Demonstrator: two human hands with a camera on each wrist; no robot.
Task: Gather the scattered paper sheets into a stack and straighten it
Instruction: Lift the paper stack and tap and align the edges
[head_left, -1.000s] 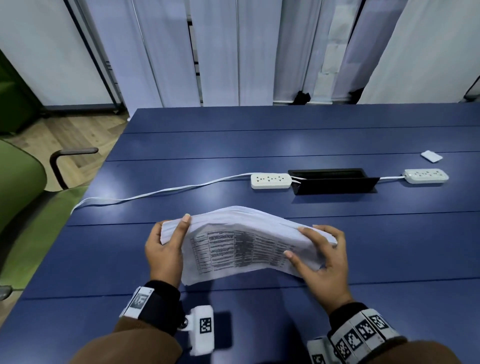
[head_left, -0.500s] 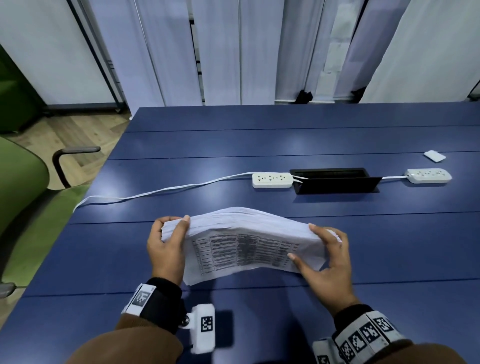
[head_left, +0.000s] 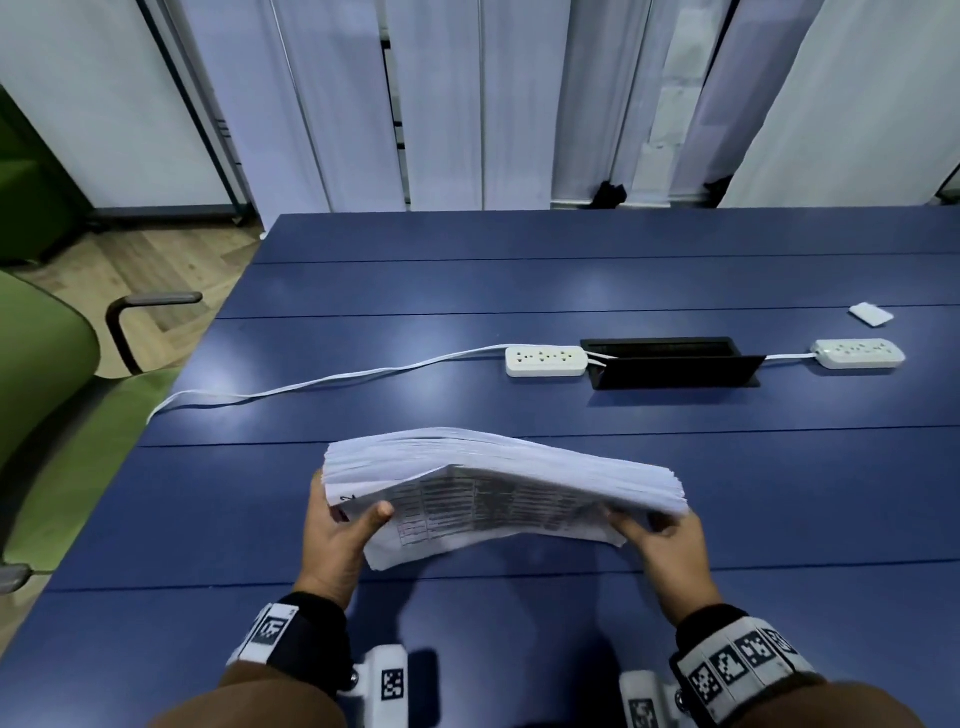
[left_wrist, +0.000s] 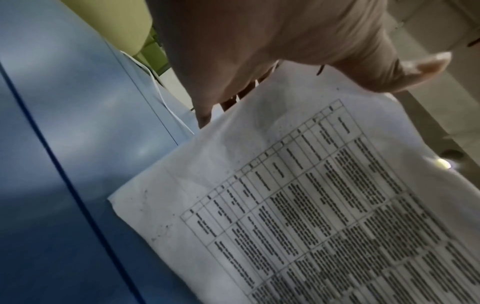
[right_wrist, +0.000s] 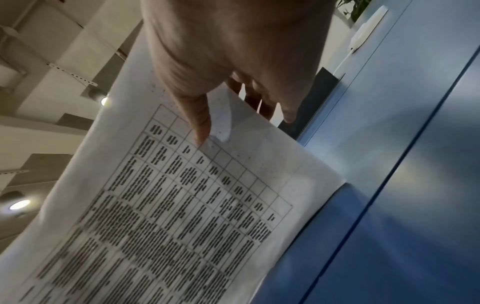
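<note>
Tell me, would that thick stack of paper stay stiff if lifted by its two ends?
Probably not: the paper stack already arches between the left hand and right hand. Its fanned edges suggest loose sheets may slide. So thick, it is likely heavy.

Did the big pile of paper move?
Yes. The paper stack tipped back, its top edge swinging away toward the white power strip.
</note>
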